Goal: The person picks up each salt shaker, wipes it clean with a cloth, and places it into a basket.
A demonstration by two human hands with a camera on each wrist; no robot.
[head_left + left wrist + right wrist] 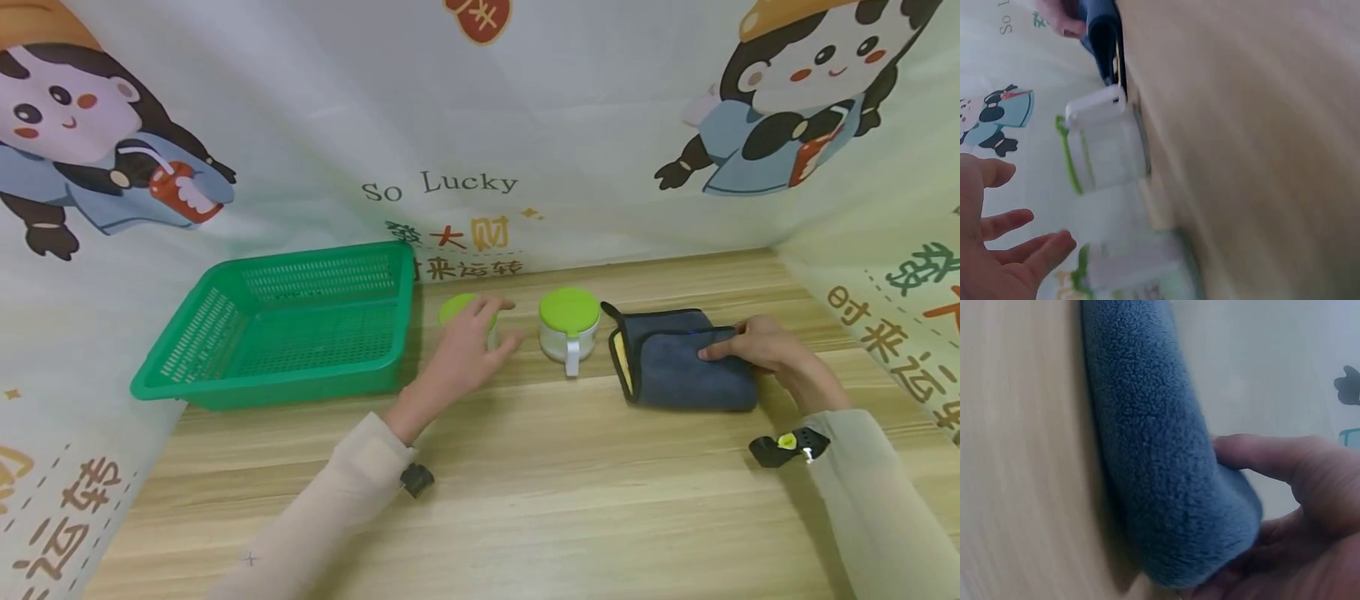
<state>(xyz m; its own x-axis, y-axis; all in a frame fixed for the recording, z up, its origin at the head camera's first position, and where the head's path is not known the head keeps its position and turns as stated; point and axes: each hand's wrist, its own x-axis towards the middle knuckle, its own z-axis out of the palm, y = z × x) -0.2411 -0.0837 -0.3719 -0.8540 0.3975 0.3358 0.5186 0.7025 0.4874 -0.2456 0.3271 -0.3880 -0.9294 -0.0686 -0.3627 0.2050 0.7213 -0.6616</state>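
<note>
Backdrop: white sheet [600,133] with cartoon figures and "So Lucky" lettering; hangs behind wood-grain tabletop [562,508].
Cloth: dark blue folded cloth [690,371], plush; lies at right of tabletop, just beside right-hand mug [570,321].
Cloth axis: longer side runs left to right; layered end, dark-bound with yellow inside, faces left toward that mug; small dark loop sticks out at far left corner.
Mug handle: white, on right-hand mug, points toward person.
Count: one cloth; two mugs with green lids; one green basket [300,385], at left, beside left-hand mug [454,308].
Right hand [768,346]: pinches cloth at far right corner, thumb on top, other fingers partly hidden; forearm comes in from lower right.
Left hand [468,342]: grips nothing; fingers spread, thumb apart, over left-hand mug and partly covering it in head view; forearm slants up from lower left.
Wrists: one black device [787,447] on each.
</note>
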